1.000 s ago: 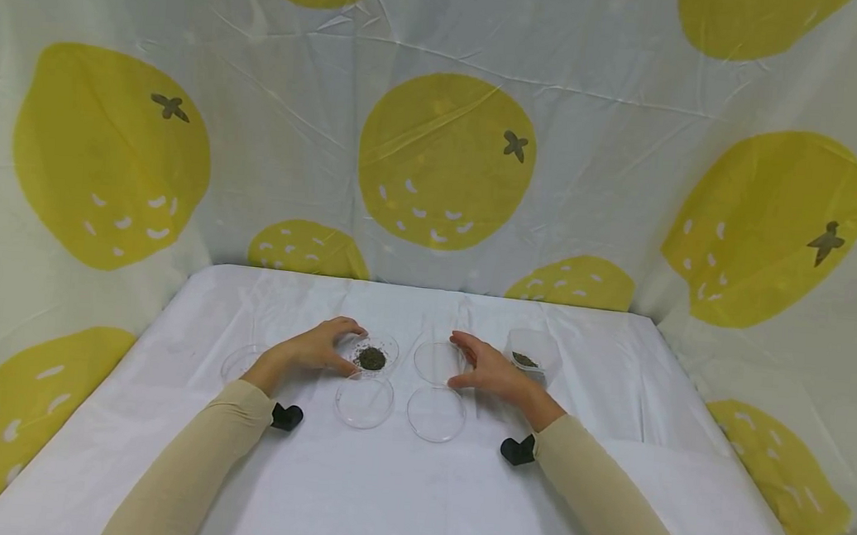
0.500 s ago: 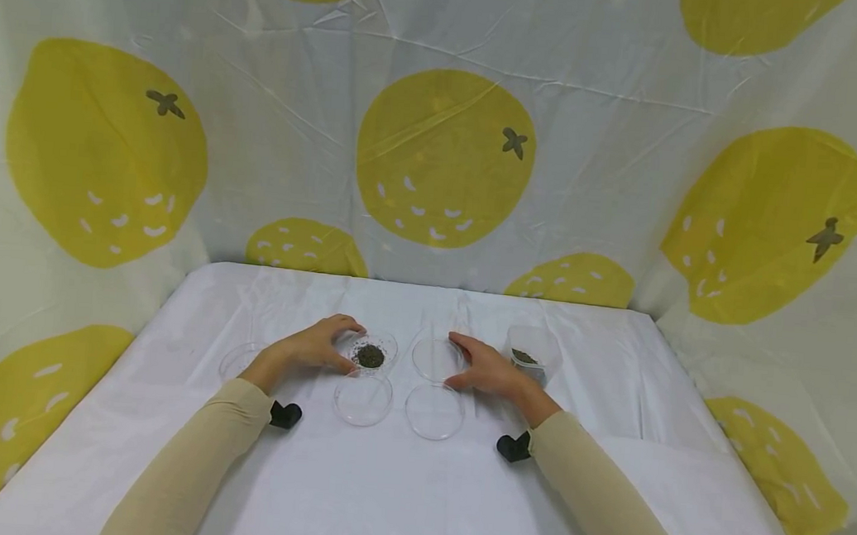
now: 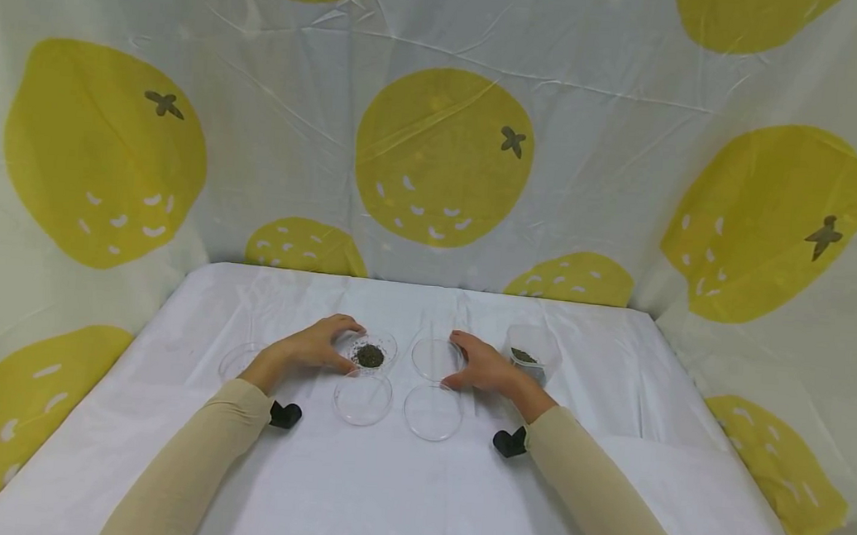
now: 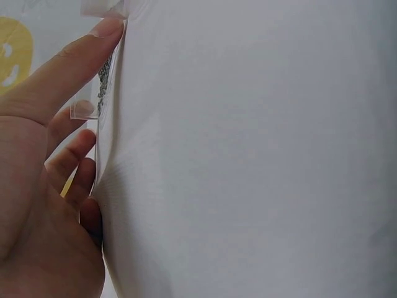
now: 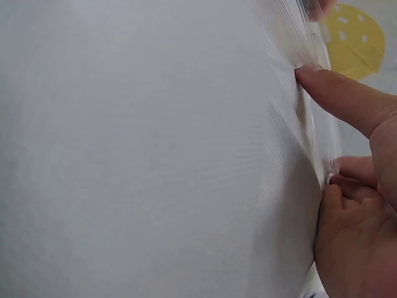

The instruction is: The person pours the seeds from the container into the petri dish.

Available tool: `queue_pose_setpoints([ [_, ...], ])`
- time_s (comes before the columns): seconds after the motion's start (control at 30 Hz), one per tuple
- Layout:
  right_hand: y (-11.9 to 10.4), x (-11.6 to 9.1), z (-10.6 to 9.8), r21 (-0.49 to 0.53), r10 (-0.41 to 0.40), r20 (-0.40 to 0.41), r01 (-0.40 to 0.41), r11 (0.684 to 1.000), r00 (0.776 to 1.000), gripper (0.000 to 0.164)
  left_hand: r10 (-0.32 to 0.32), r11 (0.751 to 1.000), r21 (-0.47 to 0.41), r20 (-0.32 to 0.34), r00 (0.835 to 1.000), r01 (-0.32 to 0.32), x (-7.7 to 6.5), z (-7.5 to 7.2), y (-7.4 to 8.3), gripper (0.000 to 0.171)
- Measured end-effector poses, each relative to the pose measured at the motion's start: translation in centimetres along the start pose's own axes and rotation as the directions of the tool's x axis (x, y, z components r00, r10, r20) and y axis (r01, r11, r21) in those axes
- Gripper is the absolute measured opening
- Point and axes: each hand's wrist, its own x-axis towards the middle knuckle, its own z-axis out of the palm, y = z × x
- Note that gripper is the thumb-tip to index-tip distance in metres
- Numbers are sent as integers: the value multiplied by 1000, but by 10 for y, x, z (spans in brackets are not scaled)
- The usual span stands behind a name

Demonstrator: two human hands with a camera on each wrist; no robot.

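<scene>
In the head view my left hand (image 3: 317,346) grips the sides of a clear petri dish (image 3: 389,351) with a heap of dark green dried flakes (image 3: 370,356) in it. The left wrist view has the thumb (image 4: 74,68) at the near rim and fingers behind. My right hand (image 3: 487,366) holds another clear dish (image 3: 429,359), thumb at its front and fingertips at its far side; no flakes show inside. Right in front of these lie two more clear round dishes or lids, one at left (image 3: 363,402) and one at right (image 3: 433,414).
Beyond my left wrist lies another clear dish (image 3: 235,362), partly hidden by the arm. A translucent container (image 3: 542,346) with similar flakes stands right of my right hand. White cloth covers the table (image 3: 383,496); a lemon-print curtain (image 3: 274,124) hangs behind.
Both hands stay around their dishes. My right wrist has shifted very slightly left, and the head view has moved a little.
</scene>
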Motion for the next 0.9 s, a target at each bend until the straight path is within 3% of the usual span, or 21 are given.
queue_pose_setpoints([
  [0.6, -1, -4, 2, 57, 38, -83, -34, 998, 996, 94, -3, 1000, 0, 5, 1000, 3, 0, 1, -1, 76],
  [0.9, 2, -2, 1, 185, 23, -76, -8, 983, 997, 96, -12, 1000, 25, 7, 1000, 12, 1, 2, -3, 77],
])
